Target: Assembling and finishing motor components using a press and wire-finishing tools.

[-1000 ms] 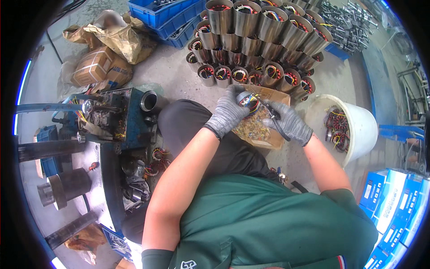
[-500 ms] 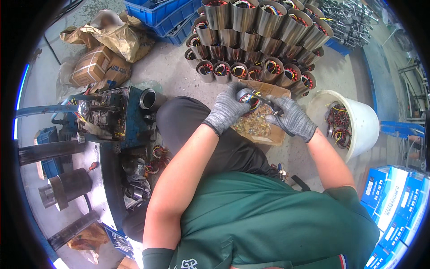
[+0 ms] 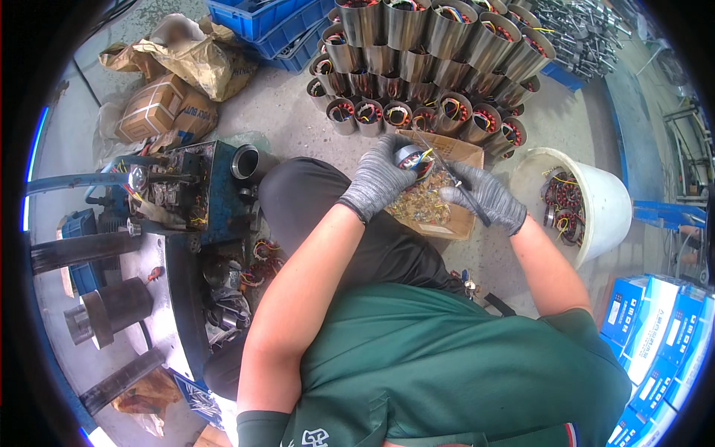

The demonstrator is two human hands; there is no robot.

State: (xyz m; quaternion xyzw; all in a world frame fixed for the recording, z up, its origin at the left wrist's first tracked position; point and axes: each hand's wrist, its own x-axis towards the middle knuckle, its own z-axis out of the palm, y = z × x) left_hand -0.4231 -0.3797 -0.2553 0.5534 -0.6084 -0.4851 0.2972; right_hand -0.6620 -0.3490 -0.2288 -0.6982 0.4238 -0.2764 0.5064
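My left hand, in a grey knit glove, is closed round a small motor stator with coloured lead wires. In my right hand, gloved alike, is a long slim hand tool with a dark handle; its exact kind is not clear. The tool's thin end points up and left, close to the stator's yellow and white wires. Below both hands is an open cardboard box holding many small wire scraps. My fingers partly hide the stator.
Steel cylinders with wound stators inside stand stacked ahead. To the right, a tipped white bucket holds several stators. A blue machine and a metal press are on my left. Blue cartons sit at the lower right.
The tool in my right hand has swung round, its thin end now pointing up and left past the stator. My left hand still holds the stator in nearly the same place.
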